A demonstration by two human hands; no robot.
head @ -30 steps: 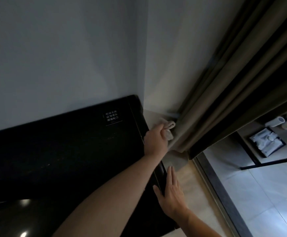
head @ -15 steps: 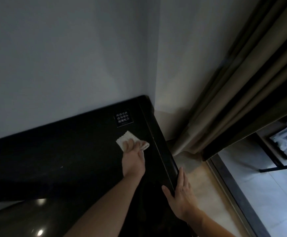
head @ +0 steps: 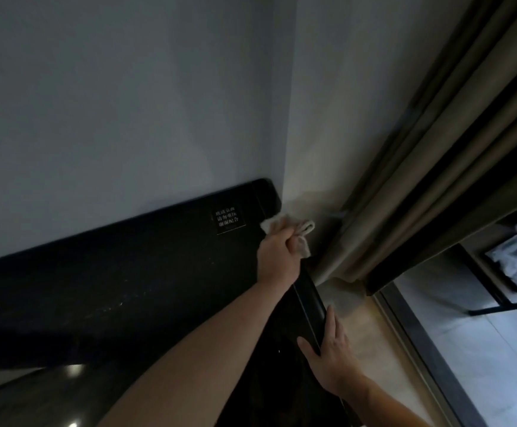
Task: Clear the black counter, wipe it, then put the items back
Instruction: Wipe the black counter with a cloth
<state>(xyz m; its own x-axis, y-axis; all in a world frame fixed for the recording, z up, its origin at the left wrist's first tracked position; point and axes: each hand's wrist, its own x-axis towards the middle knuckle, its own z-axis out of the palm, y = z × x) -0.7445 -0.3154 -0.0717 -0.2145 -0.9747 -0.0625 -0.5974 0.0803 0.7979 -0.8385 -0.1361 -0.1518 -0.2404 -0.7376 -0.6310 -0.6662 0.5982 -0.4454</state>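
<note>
Two walls (head: 121, 103) are filling the upper left and centre of the frame, meeting in a corner line right of centre. Curtains (head: 436, 167) are hanging in brown folds down the upper right, and pale floor tiles (head: 503, 359) are showing at lower right. Across the lower left the black counter (head: 127, 288) is lying, glossy, catching two small light spots near the bottom edge, its far end reaching the corner at centre frame. Near that end a small sign (head: 227, 219) with white characters is sitting on the dark surface. Now the hands: the left hand (head: 277, 257) is gripping the cloth (head: 305, 232), fingers curled round it, bunching it against the counter's outer edge just right of the sign, with pale folds sticking out above and right of the knuckles. Lower down, at bottom centre-right, the right hand (head: 331, 352) is resting on the same edge, fingers straight, thumb spread onto the counter top.
</note>
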